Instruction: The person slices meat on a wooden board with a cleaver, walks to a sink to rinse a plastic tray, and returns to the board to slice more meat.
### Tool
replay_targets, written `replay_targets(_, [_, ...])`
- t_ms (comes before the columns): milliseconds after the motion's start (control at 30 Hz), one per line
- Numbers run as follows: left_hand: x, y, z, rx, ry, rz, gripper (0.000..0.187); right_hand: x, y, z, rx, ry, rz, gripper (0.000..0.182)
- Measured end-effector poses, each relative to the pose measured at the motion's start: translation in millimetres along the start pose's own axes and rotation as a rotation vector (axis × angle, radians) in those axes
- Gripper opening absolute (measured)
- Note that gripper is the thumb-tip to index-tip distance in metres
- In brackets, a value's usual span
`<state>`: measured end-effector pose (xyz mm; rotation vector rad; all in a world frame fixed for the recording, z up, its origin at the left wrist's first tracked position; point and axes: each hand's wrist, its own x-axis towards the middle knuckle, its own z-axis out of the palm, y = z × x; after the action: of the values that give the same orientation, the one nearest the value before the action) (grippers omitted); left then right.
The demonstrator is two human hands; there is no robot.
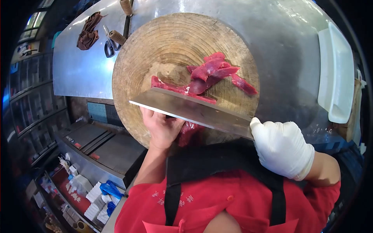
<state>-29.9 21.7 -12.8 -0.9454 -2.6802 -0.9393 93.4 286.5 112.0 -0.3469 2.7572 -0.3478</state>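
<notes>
My right hand [279, 147], in a white glove, is wrapped around the handle end of a broad cleaver [194, 110]. The blade stretches left across the front of a round wooden chopping block [136, 54], its tip end above my left hand [159, 128]. That hand is bare, its fingers curled against a piece of raw red meat [189, 133]; the blade hides some fingertips. Just beyond the cleaver, more strips and slices of raw red meat [211, 73] lie in a loose heap. One small slice [244, 84] rests apart at the right.
On the metal table [287, 58], a white plastic tub [336, 73] stands at the right. Scissors [110, 43], twine spools [117, 37] and a brown cloth-like bundle [89, 35] lie at the left. A dark-topped metal unit [105, 145] stands lower left.
</notes>
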Motion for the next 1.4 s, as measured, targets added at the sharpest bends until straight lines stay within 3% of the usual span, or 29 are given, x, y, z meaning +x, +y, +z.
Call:
replay_targets(400, [1.9, 4.1, -4.3, -0.205, -0.047, -0.145, 0.04, 25.7, 9.0, -3.7, -0.002, -0.113, -0.096, 0.044])
replay_targets(467, [-1.9, -2.0, -5.3, -0.107, -0.092, -0.049, 0.046, 38.6, 8.0, -6.5, 0.001, -0.157, -0.113, 0.045])
replay_targets(533, [1.3, -5.1, -4.2, -0.083, -0.106, -0.017, 0.053, 59.9, 0.0, -8.1, 0.051, -0.155, -0.08, 0.035])
replay_targets(600, [14.7, 1.9, -2.0, 0.012, 0.029, 0.02, 0.054, 95.6, -1.5, -3.8, 0.301, -0.132, -0.061, 0.021])
replay_targets(667, [19.2, 6.0, 4.4, 0.002, 0.057, -0.018, 0.051, 122.3, -12.4, -4.6, 0.297, -0.013, -0.186, 0.015])
replay_targets(800, [20.8, 10.3, 2.9, 0.034, 0.1, 0.02, 0.045, 98.4, -15.8, 0.8, 0.231, 0.021, -0.092, 0.014])
replay_targets(867, [13.9, 7.6, 5.4, 0.008, 0.119, -0.053, 0.044, 62.1, 0.5, 4.5, 0.208, -0.065, 0.013, 0.012])
replay_targets(1000, [14.1, 10.7, 4.8, 0.034, 0.13, 0.007, 0.043, 41.2, 19.6, 7.5, 0.147, 0.067, 0.064, 0.007])
replay_targets(1067, [10.2, 10.9, 5.9, 0.026, 0.153, 0.008, 0.043, 37.9, 16.6, 3.1, 0.182, 0.167, -0.009, 0.008])
replay_targets(1133, [9.8, 10.3, 6.5, 0.013, 0.185, 0.021, 0.045, 24.8, 9.7, 0.0, 0.199, 0.136, -0.024, 0.008])
replay_targets(1200, [7.9, 7.9, 0.4, 0.018, 0.08, 0.032, 0.047, 12.3, 4.4, 0.5, 0.125, 0.099, -0.019, 0.008])
replay_targets(1400, [8.4, 6.3, 0.4, -0.038, 0.029, 0.01, 0.041, -6.5, 5.9, 4.1, 0.004, -0.054, -0.002, 0.037])
